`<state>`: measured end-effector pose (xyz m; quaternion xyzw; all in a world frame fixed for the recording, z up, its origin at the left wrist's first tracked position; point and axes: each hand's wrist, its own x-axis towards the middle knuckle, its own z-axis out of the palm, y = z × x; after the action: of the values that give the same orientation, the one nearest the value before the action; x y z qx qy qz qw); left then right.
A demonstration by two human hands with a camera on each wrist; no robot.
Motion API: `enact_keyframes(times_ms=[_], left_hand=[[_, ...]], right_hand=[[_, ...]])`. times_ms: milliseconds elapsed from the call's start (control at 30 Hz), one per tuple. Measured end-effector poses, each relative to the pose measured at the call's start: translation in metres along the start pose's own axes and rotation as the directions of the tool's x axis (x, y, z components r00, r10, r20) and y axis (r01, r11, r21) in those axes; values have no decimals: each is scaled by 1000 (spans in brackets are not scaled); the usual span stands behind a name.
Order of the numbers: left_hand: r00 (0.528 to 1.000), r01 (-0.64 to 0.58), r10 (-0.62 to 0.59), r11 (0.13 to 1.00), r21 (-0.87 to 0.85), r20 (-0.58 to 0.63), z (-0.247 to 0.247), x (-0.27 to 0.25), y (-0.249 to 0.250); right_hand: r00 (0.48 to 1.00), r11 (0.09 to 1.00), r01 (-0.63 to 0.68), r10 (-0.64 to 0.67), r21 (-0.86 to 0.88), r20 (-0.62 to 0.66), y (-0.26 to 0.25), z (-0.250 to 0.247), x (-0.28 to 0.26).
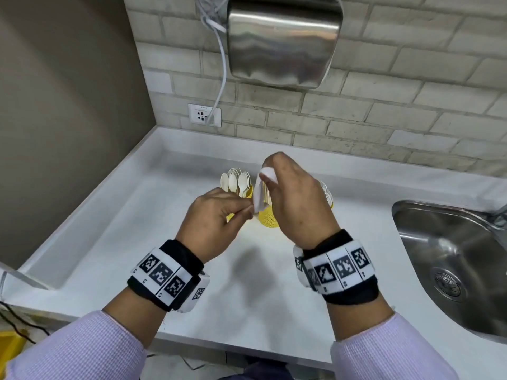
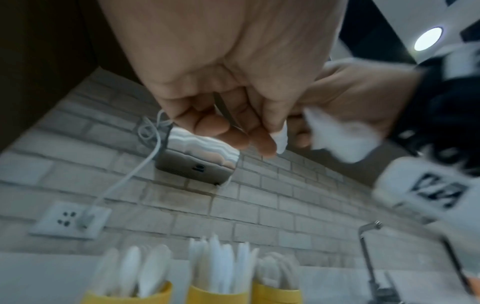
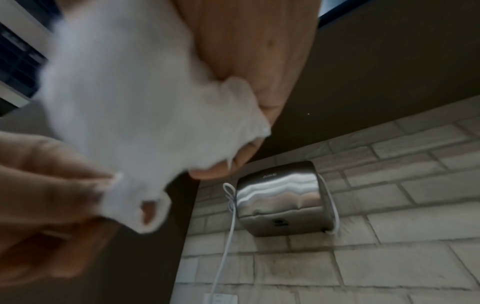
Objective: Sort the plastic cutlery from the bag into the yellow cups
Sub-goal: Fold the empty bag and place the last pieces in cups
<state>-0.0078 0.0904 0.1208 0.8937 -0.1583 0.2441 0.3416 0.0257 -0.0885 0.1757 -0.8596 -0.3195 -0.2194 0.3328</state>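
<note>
Three yellow cups stand in a row at the back of the white counter (image 1: pixel 192 283). The left cup (image 2: pixel 155 294) holds white spoons (image 1: pixel 236 182), the middle cup (image 1: pixel 267 219) holds straight white pieces, and the right cup (image 2: pixel 275 296) is mostly hidden behind my right hand in the head view. Both hands hold a crumpled white plastic bag (image 1: pixel 259 198) just above the cups. My left hand (image 1: pixel 247 212) pinches its lower edge. My right hand (image 1: pixel 270 174) grips its top. No cutlery shows in the bag (image 3: pixel 135 102).
A steel sink (image 1: pixel 452 259) is set in the counter at the right, with a tap (image 2: pixel 369 236) behind it. A steel hand dryer (image 1: pixel 282 39) hangs on the brick wall above the cups. Its white cable runs down to a wall socket (image 1: pixel 204 115).
</note>
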Motion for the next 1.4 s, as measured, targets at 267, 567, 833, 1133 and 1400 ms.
enact_keyframes(times_ms=[267,567,833,1133,1400], left_hand=[[993,118,-98,849,-516,65,-6,-4,15],[986,129,-166,821,-556,-16,-16,1,5],[983,156,-177,951,-268,-57,-22,3,-1],[990,92,-97,994,-60,-104,-23,5,-8],[997,-7,3,998,-57,-72,-35,12,17]], right_hand=[[974,767,-218,131,604,185,35,38,3],[918,682,-396,314,615,244,10,96,-61],[938,844,-303,182,442,294,-16,69,-78],[981,930,-130,70,343,183,-25,18,-54],[993,984,102,-109,144,46,1,-18,15]])
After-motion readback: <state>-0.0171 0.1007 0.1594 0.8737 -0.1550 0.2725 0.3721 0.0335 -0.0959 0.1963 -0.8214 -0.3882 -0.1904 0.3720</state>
